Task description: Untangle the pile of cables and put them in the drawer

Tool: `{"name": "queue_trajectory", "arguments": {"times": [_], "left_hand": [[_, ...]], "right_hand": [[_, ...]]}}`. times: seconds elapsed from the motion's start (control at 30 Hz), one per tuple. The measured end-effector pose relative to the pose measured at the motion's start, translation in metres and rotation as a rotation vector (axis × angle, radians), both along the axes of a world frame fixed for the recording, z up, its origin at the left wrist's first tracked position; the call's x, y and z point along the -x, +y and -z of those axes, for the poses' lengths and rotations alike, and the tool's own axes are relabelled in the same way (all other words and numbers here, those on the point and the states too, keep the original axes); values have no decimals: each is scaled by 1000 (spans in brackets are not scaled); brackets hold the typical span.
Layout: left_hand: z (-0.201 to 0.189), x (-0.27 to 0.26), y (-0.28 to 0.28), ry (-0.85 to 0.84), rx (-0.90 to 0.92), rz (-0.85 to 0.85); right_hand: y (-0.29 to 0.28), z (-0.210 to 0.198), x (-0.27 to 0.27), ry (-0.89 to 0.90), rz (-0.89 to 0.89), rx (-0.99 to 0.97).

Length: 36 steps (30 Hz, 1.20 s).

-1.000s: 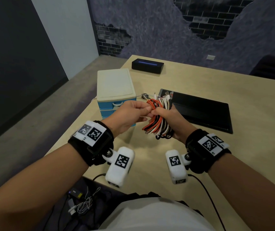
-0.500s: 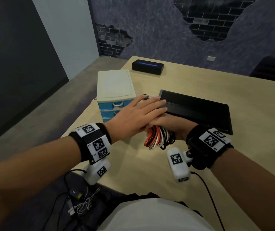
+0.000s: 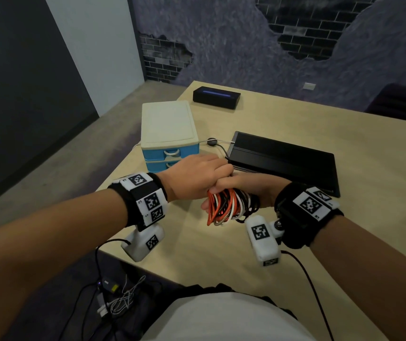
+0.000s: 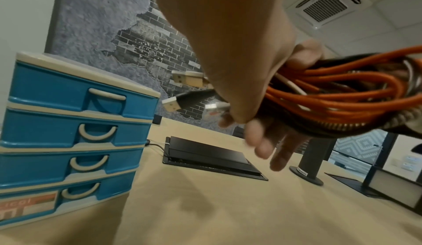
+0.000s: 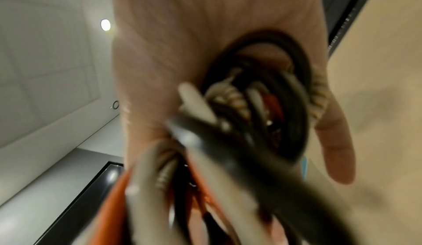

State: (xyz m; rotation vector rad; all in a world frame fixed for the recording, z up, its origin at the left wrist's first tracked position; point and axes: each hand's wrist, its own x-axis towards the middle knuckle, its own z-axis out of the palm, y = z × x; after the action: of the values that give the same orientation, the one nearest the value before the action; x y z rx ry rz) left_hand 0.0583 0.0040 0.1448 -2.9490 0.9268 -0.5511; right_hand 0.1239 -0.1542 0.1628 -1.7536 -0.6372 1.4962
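Note:
A coiled bundle of orange, white, black and braided cables [image 3: 229, 207] hangs just above the table edge in front of me. My right hand [image 3: 248, 188] grips it from the right, loops filling the palm [image 5: 182, 41]. My left hand [image 3: 197, 178] lies over the right hand's knuckles, its fingers curled down round the far side of the bundle [image 4: 331, 93]. USB plugs [image 4: 175, 102] stick out to the left past the left palm [image 4: 228, 50]. The blue drawer unit [image 3: 167, 129] stands just behind and to the left, all its drawers [image 4: 75, 122] shut.
A flat black pad [image 3: 283, 161] lies right behind the hands, with a thin cable and a round puck [image 3: 212, 141] at its left end. A black box [image 3: 216, 97] sits at the far edge. The table's near edge [image 3: 172, 276] is close below the wrists.
The bundle came down from upright to hanging loops. My left hand went from pinching a cable end, to lying flat over the right hand, to curling round the bundle.

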Motion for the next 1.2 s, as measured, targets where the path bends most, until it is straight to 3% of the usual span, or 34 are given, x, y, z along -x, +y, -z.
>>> {"name": "queue_trajectory", "arguments": {"times": [0.23, 0.47, 0.53, 0.67, 0.83, 0.93, 1.03, 1.2], "left_hand": [[8, -4, 3, -2, -48, -41], [18, -4, 3, 115, -60, -139], [21, -6, 4, 157, -86, -208], [14, -13, 8, 210, -168, -372], [12, -14, 7, 355, -31, -488], [17, -8, 8, 517, 124, -548], [18, -2, 10, 664, 278, -581], [20, 6, 13, 740, 335, -627]], "right_hand": [[4, -3, -2, -348, -27, -27], [15, 14, -5, -511, -52, 2], [18, 15, -4, -664, -75, 66], [18, 14, 12, -1143, -84, 214], [23, 24, 19, -1498, -179, 326], [25, 32, 14, -1528, -195, 285], [30, 37, 8, -1431, -199, 183], [37, 46, 6, -1334, -226, 78]]}}
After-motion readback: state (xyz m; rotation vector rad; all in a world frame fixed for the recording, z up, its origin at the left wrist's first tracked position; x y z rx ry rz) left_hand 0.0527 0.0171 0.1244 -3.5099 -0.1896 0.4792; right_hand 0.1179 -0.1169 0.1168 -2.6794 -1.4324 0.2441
